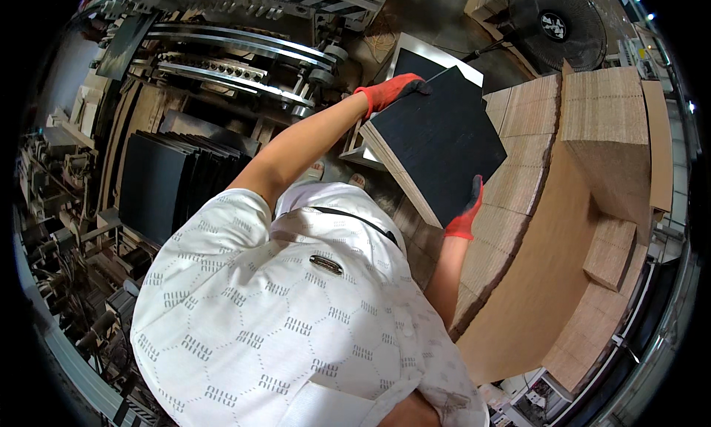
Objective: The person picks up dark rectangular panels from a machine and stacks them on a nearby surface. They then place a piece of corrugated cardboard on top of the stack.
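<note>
While I look down past my white patterned shirt (296, 316), I have my left hand (389, 91) in its red glove clamped on the far top edge of a stack of black-faced sheets (437, 142), and my right hand (466, 212), gloved the same, grips the near lower corner. The stack is held up tilted between them, above the tall piles of brown cardboard (592, 145) to my right. Its top face is flat matte black, and its side edge shows thin tan layers. More black sheets (167, 186) stand on edge in the machine's feeder (237, 64) at left. A black fan (555, 23) sits beyond.
</note>
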`<state>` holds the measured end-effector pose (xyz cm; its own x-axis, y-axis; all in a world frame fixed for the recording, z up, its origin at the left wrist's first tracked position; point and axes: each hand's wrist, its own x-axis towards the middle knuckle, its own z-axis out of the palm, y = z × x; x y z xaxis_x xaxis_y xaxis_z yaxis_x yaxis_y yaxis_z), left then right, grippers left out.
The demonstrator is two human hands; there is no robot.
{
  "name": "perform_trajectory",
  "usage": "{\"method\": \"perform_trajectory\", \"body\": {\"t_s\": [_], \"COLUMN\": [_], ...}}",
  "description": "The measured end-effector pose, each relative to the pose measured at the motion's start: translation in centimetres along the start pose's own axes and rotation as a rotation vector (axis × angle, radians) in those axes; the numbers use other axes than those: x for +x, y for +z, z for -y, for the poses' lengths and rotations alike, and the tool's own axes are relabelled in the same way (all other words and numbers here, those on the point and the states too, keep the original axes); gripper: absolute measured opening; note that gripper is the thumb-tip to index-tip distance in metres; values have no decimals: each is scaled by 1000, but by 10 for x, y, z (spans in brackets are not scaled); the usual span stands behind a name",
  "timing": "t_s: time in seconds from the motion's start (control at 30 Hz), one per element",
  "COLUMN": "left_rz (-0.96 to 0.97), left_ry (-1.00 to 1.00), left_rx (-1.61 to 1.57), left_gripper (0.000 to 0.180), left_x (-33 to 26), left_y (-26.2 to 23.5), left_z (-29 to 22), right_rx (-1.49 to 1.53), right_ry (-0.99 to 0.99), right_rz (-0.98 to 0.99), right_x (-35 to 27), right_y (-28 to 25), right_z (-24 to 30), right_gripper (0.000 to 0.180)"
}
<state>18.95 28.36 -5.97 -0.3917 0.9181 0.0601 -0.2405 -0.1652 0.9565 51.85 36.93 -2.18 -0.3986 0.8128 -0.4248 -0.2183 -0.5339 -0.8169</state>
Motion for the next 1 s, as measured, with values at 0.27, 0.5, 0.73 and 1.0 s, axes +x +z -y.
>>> {"method": "perform_trajectory", "body": {"t_s": [0.27,0.5,0.73,1.0], "left_rz": [43,90,228,162], "left_ry": [7,-268,-358,-318], "left_rx": [228,-190,-393,-444], "left_gripper": [53,48,43,37], "left_x": [-13,-14,-4,-50], "left_y": [-9,19,-14,29], "left_z": [3,-23,-23,-38], "right_rx": [-56,141,15,-223], "right_ry": [-122,149,-72,-342], "right_rz": [47,25,19,-54], "right_x": [8,10,-43,-119], "right_y": [-21,-43,15,2], "right_z": [-29,-28,-14,36], "right_gripper": [47,69,60,53]}}
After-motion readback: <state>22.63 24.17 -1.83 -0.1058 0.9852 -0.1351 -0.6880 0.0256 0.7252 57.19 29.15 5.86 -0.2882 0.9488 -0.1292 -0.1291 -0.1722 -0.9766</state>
